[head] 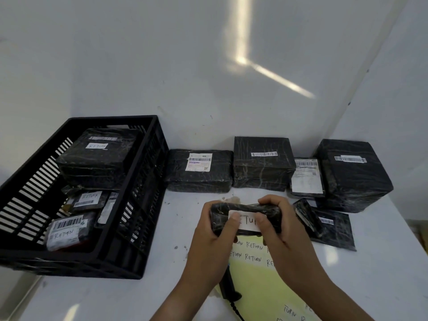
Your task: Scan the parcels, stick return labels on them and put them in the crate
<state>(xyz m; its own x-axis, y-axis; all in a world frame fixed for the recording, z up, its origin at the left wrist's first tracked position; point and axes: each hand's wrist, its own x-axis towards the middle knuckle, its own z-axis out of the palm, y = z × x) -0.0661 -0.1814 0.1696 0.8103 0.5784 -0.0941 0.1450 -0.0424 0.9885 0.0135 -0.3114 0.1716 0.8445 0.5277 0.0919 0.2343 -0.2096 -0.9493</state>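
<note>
Both my hands hold a small black wrapped parcel [245,208] above the white table [180,218]. My left hand [215,230] grips its left end and my right hand [278,228] grips its right end. Both thumbs press a white RETURN label [246,220] onto the parcel's near face. Under my hands lies a sheet of handwritten RETURN labels [254,256]. The black plastic crate [148,181] stands to the left and holds several labelled parcels, one large one [97,156] at its back. A black scanner [228,290] lies partly hidden beneath my left wrist.
Several unlabelled black parcels line the wall: a flat one [199,170], a box [262,163], a thin one [306,177] and a large box [354,174]. A flat black pouch [328,224] lies right of my hands. The wall corner closes off the back and right.
</note>
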